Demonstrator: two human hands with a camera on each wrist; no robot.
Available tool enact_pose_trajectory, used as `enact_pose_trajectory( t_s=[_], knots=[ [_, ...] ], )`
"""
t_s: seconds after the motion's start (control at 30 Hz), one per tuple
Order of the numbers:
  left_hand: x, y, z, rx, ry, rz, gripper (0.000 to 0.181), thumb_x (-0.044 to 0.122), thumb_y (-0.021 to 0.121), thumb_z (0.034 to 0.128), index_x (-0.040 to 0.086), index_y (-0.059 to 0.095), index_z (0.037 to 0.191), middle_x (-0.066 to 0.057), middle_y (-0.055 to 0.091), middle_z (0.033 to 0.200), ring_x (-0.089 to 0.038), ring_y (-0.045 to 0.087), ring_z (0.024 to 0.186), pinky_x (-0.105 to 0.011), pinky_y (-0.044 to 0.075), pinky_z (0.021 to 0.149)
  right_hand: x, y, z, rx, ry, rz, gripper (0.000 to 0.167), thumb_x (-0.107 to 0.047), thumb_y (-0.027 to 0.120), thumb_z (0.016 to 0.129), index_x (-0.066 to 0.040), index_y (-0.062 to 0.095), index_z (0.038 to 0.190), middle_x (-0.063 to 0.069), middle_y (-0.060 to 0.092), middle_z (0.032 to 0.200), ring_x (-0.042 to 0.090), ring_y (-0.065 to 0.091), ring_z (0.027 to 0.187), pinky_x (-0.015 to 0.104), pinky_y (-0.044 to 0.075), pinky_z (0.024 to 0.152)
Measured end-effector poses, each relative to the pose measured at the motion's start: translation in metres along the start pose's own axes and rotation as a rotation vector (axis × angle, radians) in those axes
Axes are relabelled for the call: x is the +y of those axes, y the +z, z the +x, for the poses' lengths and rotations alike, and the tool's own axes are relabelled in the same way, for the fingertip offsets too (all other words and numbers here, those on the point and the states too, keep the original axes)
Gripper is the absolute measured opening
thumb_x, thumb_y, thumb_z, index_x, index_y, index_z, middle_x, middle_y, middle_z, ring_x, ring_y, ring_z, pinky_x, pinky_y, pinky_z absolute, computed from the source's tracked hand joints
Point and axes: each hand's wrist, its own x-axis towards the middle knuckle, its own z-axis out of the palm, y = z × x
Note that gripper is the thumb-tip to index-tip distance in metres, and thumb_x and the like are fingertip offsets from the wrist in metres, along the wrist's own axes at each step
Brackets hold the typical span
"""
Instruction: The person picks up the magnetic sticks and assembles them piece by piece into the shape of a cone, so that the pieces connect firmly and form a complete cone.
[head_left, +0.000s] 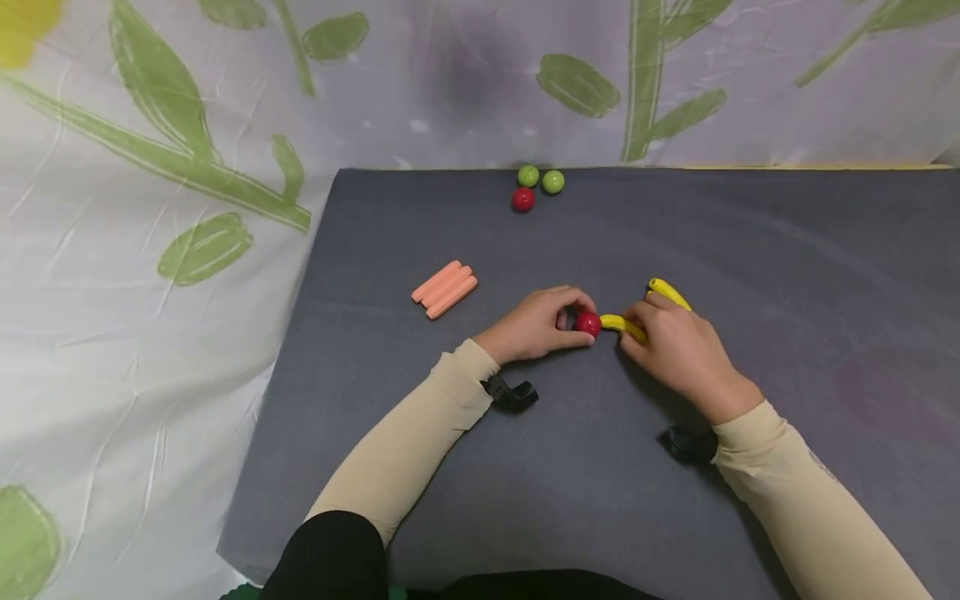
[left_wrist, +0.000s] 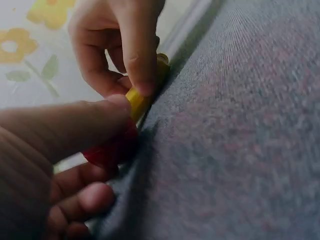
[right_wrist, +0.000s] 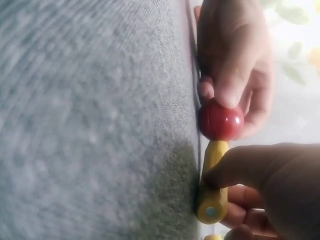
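My left hand (head_left: 534,325) pinches a shiny red ball (head_left: 588,323) between thumb and fingers, low over the grey cloth. A curved yellow magnetic rod (head_left: 613,322), with a small silvery disc on its near end in the right wrist view, is pinched by my right hand (head_left: 684,352). The rod's far end meets the red ball (right_wrist: 221,121). Just beyond my right knuckles, a second yellow rod (head_left: 670,293) lies partly hidden. In the left wrist view, the thumb covers much of the ball (left_wrist: 111,149).
Three pink rods (head_left: 446,289) lie side by side left of my left hand. Near the table's far edge sit two green balls (head_left: 552,182) and another red ball (head_left: 522,199). Grey cloth (head_left: 540,483) covers the table; a leaf-patterned sheet (head_left: 465,83) hangs behind.
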Motion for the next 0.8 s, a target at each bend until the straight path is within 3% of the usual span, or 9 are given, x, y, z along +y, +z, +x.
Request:
enact_pose_trajectory(
  t_s=[0.13,0.33,0.53,0.8],
  knots=[
    [-0.006,-0.002,-0.002,-0.029,0.074,-0.053,0.036,0.025,0.08,0.0958,0.018,0.069,0.13,0.003,0.063,0.113,-0.011,0.055,0.086,-0.025,0.047,0.078,0.0,0.001,0.0,0.022,-0.014,-0.021,0.017,-0.011,0.075,0.091,-0.003,0.075,0.106,0.007,0.059,0.089,0.023,0.054,0.069,0.046,0.051,0.058],
    [-0.005,-0.011,-0.003,-0.174,0.152,-0.04,0.044,0.009,0.068,0.0959,0.016,0.069,0.139,-0.001,0.064,0.125,-0.011,0.058,0.102,-0.024,0.048,0.09,0.001,0.001,0.001,0.054,-0.076,-0.014,0.018,-0.009,0.078,0.092,-0.004,0.076,0.11,0.011,0.067,0.1,0.027,0.062,0.076,0.05,0.055,0.06],
    [0.005,-0.017,-0.005,-0.246,0.134,0.072,0.041,0.013,0.069,0.1013,0.017,0.067,0.142,0.0,0.065,0.124,-0.011,0.058,0.099,-0.022,0.048,0.088,0.008,-0.01,0.002,-0.002,-0.032,-0.015,0.024,-0.01,0.072,0.092,-0.005,0.076,0.114,0.013,0.068,0.108,0.029,0.064,0.078,0.052,0.055,0.063],
    [0.022,-0.027,-0.01,-0.304,0.07,0.183,0.041,0.01,0.069,0.1012,0.017,0.068,0.141,0.0,0.066,0.12,-0.012,0.059,0.092,-0.023,0.049,0.082,0.022,-0.032,0.002,0.0,0.053,-0.044,0.025,-0.007,0.071,0.092,0.001,0.076,0.116,0.019,0.07,0.109,0.036,0.069,0.084,0.057,0.054,0.066]
  ],
)
